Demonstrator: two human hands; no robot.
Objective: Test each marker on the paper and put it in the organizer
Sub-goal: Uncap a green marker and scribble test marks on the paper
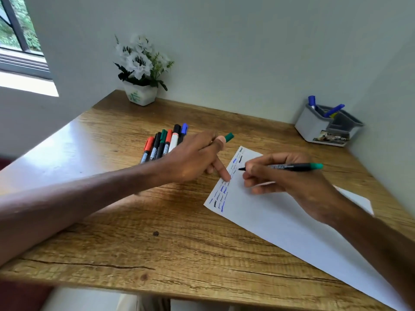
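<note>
The thin white sheet of paper (280,221) lies near right on the wooden table (134,243); it looks light and likely to slide. The left hand (195,158) pins it with a straight forefinger and pinches a green cap (229,137). The right hand (292,182) grips the slim black green-ended marker (294,166) mid-barrel, its tip at the paper; the marker is probably light, stiff and smooth. Farther left lie loose capped markers (164,142). The grey-and-white plastic organizer (314,129) stands far right, with nothing between it and the hands.

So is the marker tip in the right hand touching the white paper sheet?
Cannot tell. Head view: the tip of the black green-ended marker lies over the white paper sheet, but neither contact nor gap shows.
</note>
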